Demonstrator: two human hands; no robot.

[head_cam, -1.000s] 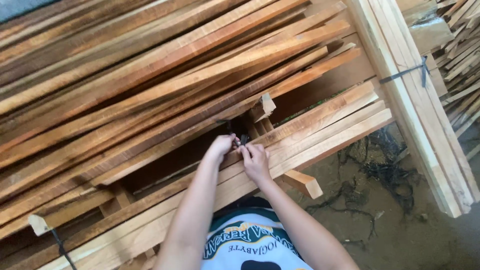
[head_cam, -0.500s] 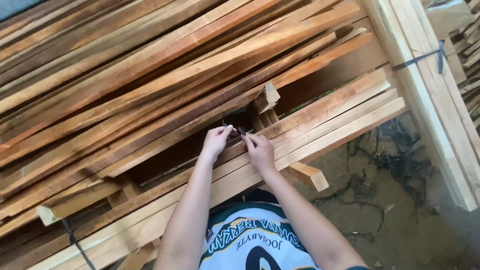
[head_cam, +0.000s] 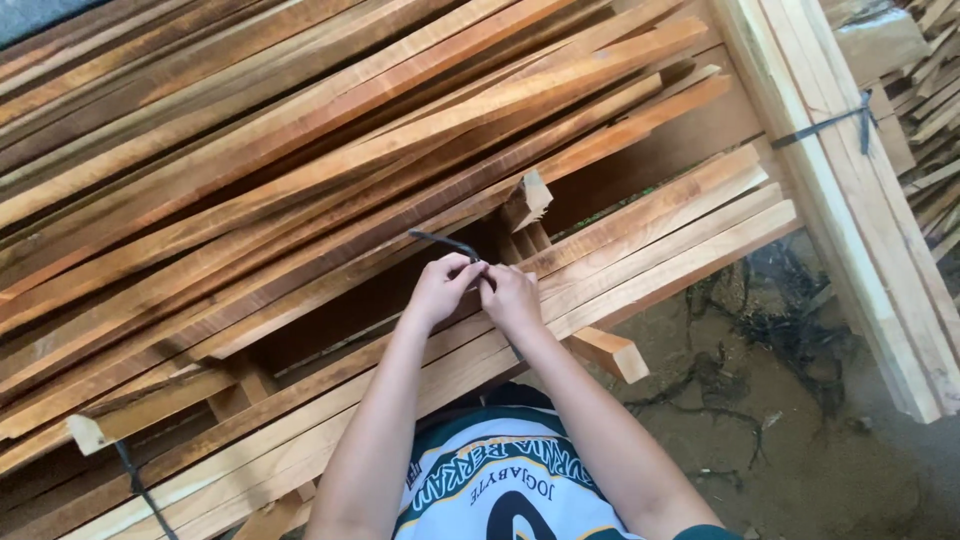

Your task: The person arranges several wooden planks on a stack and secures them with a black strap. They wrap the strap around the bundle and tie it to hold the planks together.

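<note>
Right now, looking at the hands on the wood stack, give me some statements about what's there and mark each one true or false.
1. Both hands meet at a dark strap on the wooden slats. True.
2. The left hand hangs free, away from the stack. False: it pinches the strap beside the right hand.
3. The ground is bare dirt. True.
4. The slats are painted blue. False: they are bare brownish wood.

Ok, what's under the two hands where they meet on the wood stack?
Both the left hand and right hand pinch a dark strap over pale wooden slats. A dark gap shows beside them. Where the strap runs beneath the hands is covered.
</note>
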